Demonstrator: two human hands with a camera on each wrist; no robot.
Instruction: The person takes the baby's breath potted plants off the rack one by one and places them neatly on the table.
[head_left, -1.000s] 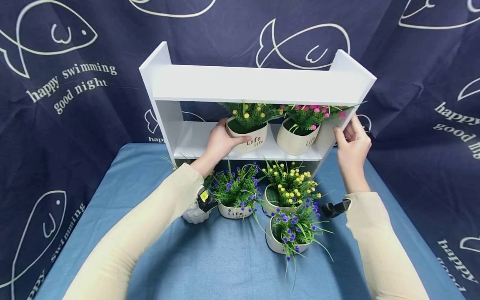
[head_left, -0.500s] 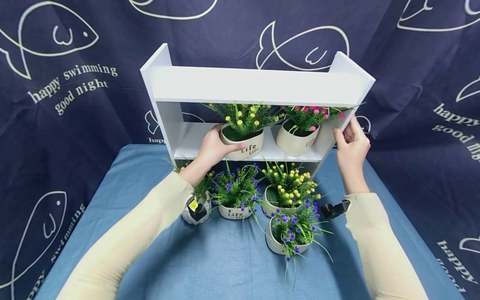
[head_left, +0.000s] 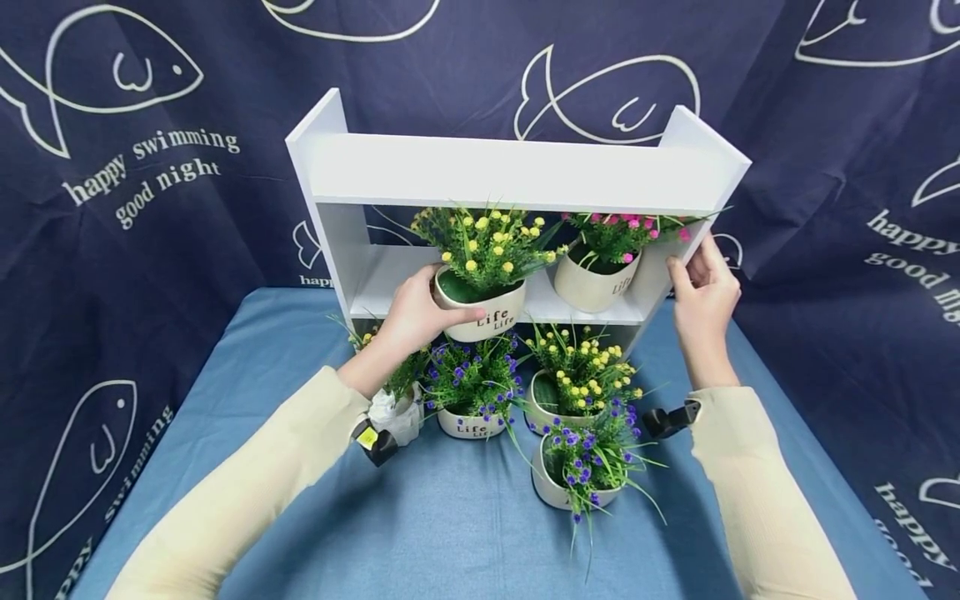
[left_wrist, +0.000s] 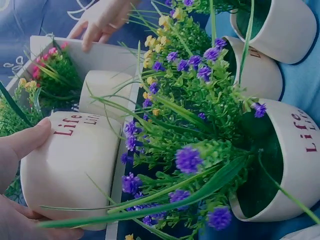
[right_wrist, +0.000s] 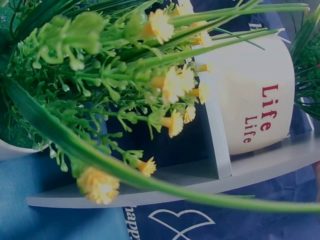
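My left hand (head_left: 416, 312) grips a cream pot of yellow artificial flowers (head_left: 495, 312), thumb across its "Life" lettering. The pot is at the front of the middle board of a white shelf (head_left: 510, 171), partly past the board's edge; whether it touches the board I cannot tell. My right hand (head_left: 705, 292) holds the shelf's right side panel, thumb in front and fingers partly hidden behind it. A cream pot of pink flowers (head_left: 592, 279) stands on the same board at the right. In the left wrist view, the held pot (left_wrist: 70, 170) shows close up between thumb and fingers.
On the blue cloth (head_left: 450, 517) before the shelf stand a purple-flower pot (head_left: 471, 423), a yellow-flower pot (head_left: 577, 375), another purple-flower pot (head_left: 577, 475) nearer me, and a white pot (head_left: 401, 421) partly behind my left wrist. A dark fish-print curtain (head_left: 450, 75) hangs behind.
My left hand has drawn the yellow-flower pot toward me and slightly left, from farther inside the shelf to the board's front edge. My right hand stays on the side panel.
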